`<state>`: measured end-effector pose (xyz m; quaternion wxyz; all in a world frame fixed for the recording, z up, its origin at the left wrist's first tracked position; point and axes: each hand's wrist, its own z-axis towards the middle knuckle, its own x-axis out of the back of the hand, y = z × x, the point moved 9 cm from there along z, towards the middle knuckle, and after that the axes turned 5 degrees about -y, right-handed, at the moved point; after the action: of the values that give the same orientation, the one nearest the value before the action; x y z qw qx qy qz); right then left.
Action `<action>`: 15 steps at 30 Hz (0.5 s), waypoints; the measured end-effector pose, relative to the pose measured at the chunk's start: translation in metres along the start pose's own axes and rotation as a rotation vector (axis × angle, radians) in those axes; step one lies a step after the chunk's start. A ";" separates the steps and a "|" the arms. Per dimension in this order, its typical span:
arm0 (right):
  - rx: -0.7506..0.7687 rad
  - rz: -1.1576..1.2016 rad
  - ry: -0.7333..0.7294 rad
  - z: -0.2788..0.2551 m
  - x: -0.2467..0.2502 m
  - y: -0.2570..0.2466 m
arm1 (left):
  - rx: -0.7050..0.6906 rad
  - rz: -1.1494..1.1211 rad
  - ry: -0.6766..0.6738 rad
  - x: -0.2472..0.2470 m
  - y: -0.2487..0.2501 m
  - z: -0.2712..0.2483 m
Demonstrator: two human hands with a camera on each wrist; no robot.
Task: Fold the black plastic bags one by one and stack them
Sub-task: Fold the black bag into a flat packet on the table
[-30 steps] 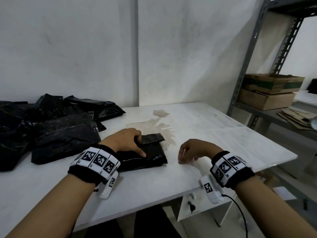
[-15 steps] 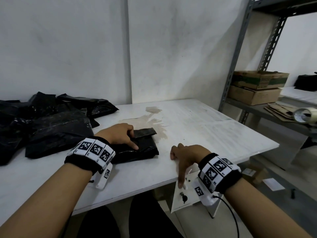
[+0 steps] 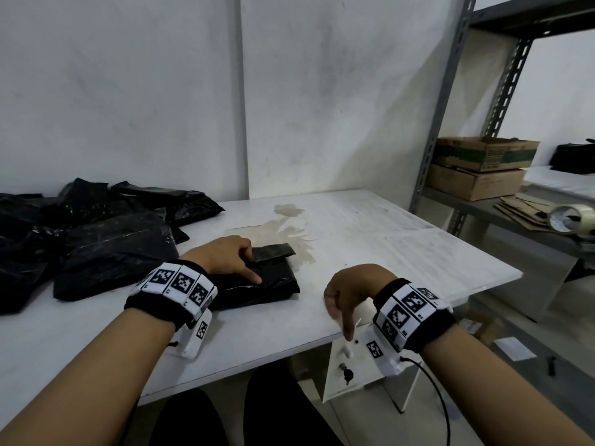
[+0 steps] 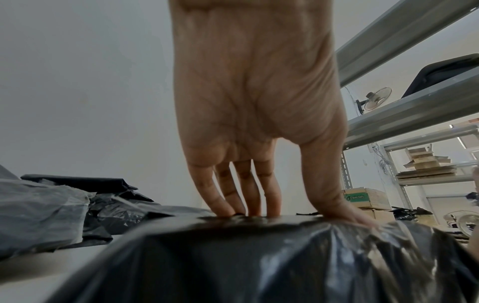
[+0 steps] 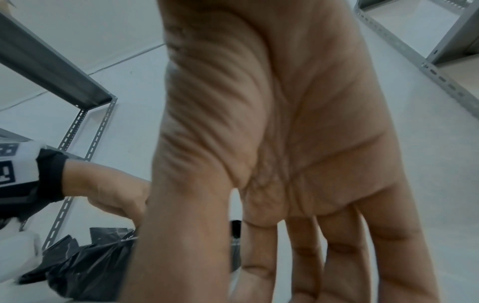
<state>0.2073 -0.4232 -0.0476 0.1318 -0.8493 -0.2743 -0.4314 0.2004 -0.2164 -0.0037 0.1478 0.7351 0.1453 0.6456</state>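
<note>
— What lies along the left edge of the surface (image 3: pixel 370 239)?

— A loose heap of black plastic bags (image 3: pixel 87 233), crumpled and overlapping, reaching back toward the wall. It sits just beside your left arm.

— And your left hand (image 3: pixel 222 257)?

— It rests flat on the folded bag (image 3: pixel 267 281), near the middle of the surface, a little in from the front edge. In the left wrist view your fingers (image 4: pixel 249 196) are straight and pressing down on the plastic, thumb spread to the side; nothing is gripped. A narrow flap at the bag's far side pokes out from under your fingertips.

— Where does the folded bag sit against the stain?

— Just in front of the brownish stain (image 3: pixel 283 226), its far right corner close to it.

— Your right hand (image 3: pixel 351 291)?

— At the front edge of the surface, apart from the folded bag. Fingers hang downward, relaxed and apart, holding nothing; one finger points down past the edge.

— Farther right?

— A metal shelf (image 3: pixel 502 210) with two cardboard boxes (image 3: pixel 483 169) stacked, and a tape roll (image 3: pixel 570 217).
</note>
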 end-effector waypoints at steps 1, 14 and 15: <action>0.009 0.037 -0.006 -0.001 0.000 0.002 | 0.002 0.000 -0.002 0.000 0.000 0.000; -0.015 0.163 -0.193 0.007 -0.009 0.003 | 0.008 0.000 -0.004 -0.001 -0.003 -0.001; 0.000 0.190 -0.180 0.008 -0.003 0.004 | 0.008 0.001 -0.003 -0.001 -0.003 0.000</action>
<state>0.2133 -0.4237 -0.0549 0.1472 -0.9067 -0.2032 -0.3391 0.1997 -0.2146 -0.0060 0.1446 0.7368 0.1475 0.6438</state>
